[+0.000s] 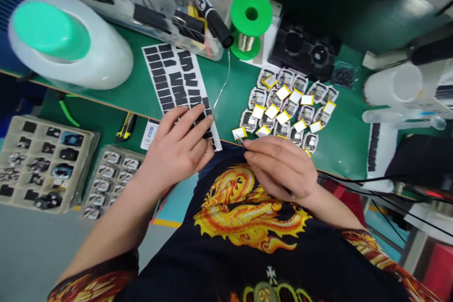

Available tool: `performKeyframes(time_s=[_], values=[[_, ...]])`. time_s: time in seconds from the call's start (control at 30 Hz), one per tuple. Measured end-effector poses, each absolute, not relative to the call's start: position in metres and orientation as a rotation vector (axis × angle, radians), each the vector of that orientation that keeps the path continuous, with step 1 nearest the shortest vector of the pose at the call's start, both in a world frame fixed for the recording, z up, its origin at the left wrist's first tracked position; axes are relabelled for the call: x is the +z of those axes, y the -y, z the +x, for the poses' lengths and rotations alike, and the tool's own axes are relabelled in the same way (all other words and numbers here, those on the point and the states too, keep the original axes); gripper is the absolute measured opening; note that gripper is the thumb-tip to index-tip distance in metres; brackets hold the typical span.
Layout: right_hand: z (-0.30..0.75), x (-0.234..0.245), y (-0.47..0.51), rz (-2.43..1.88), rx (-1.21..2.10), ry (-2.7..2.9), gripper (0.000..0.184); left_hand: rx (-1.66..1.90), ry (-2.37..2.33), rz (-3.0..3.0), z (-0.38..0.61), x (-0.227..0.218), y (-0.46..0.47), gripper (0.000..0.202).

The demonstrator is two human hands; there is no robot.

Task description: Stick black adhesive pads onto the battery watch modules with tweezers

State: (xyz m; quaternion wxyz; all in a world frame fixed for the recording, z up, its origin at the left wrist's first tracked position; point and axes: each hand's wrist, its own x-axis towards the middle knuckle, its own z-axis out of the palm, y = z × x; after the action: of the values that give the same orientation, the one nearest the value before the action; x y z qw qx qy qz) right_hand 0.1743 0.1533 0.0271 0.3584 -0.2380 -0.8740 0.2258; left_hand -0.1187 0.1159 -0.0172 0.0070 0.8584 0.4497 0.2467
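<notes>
My left hand [184,144] lies on a white sheet [182,68] of black rectangular stickers, its fingers spread over the lower rows. In my right hand [281,165] the fingers are pinched together around metal tweezers [240,140]; only the thin tip shows plainly. That tip is close to a small white battery with yellow edges [239,132]. Beyond the right hand, several white watch-like housings [257,98] with exposed electronics stand in rows on the green mat, with similar batteries beside or on them.
A green solder spool [251,12] stands behind the sheet, near a clear bin [212,49] of pens and clips. A large white bottle [106,56] is at left. Compartment trays [94,139] of parts sit lower left. Black fixture [300,47], screw bag [345,75] and cables are at right.
</notes>
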Motion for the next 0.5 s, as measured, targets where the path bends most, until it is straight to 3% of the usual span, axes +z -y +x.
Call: performKeyframes(time_s=[0.1,0.27,0.5], values=[[0.205,0.030,-0.153,-0.858,0.487,2.098,0.043,0.759,-1.405,2.701,-0.119,-0.014,-0.115,0.023],[0.259,0.028,-0.154,-1.172,0.321,1.842,0.028,1.013,-1.281,2.702,-0.093,-0.007,-0.120,0.030],[0.296,0.029,-0.133,-1.269,0.366,1.859,0.025,1.033,-0.894,2.573,-0.002,0.002,-0.128,0.019]])
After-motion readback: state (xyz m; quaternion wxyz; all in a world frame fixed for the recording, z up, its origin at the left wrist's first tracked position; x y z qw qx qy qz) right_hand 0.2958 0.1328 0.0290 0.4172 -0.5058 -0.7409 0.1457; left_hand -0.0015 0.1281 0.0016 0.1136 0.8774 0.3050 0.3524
